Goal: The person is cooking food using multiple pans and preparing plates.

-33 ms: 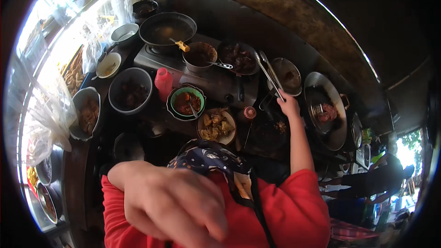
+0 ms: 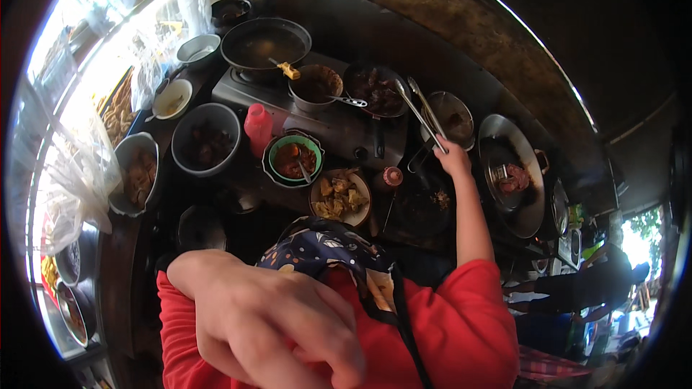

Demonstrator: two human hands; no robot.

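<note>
My right hand (image 2: 454,161) is closed round the end of long metal tongs (image 2: 427,117), their two arms apart at the tips. The tips hang over the gap between a dark pan of brown meat pieces (image 2: 375,90) and a metal pan with brown residue (image 2: 455,117); nothing shows between them. Close in front of me, my left hand (image 2: 274,317) has its back turned up. Its fingers are loosely bent and a little apart, some cut off by the lower edge, with nothing visible in them.
On the stove (image 2: 238,94) stand a wide pan of liquid (image 2: 263,47) and a saucepan (image 2: 313,90). Nearer are a grey bowl (image 2: 235,126), a green bowl of red sauce (image 2: 299,166), a pink bottle (image 2: 258,130) and a plate (image 2: 369,210). A large wok (image 2: 535,209) holds raw-looking meat. Another person (image 2: 591,281) stands right.
My left hand has shifted slightly right and its fingers bend a little differently. The tongs have swung slightly left at the tips, still in my right hand.
</note>
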